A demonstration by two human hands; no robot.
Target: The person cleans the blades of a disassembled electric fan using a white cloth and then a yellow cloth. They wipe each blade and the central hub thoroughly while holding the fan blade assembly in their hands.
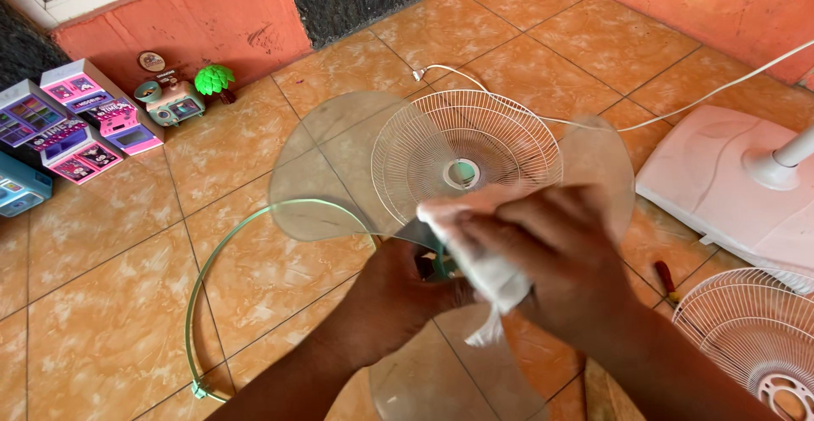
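Note:
My left hand (390,289) grips the green hub of a clear plastic fan blade (335,162), holding it up over the tiled floor. My right hand (543,256) presses a white cloth (479,260) against the blade near the hub. The blade's three see-through lobes spread upper left, upper right and down toward me. Behind the blade, on the floor, lies a white wire fan grille (466,154) with a round centre hole.
A thin green ring (197,302) lies on the tiles at left. A white fan base (721,184) with its pole and cord is at right, another wire grille (755,336) below it, and a red-handled screwdriver (666,278) nearby. Colourful toy boxes (80,124) line the orange wall.

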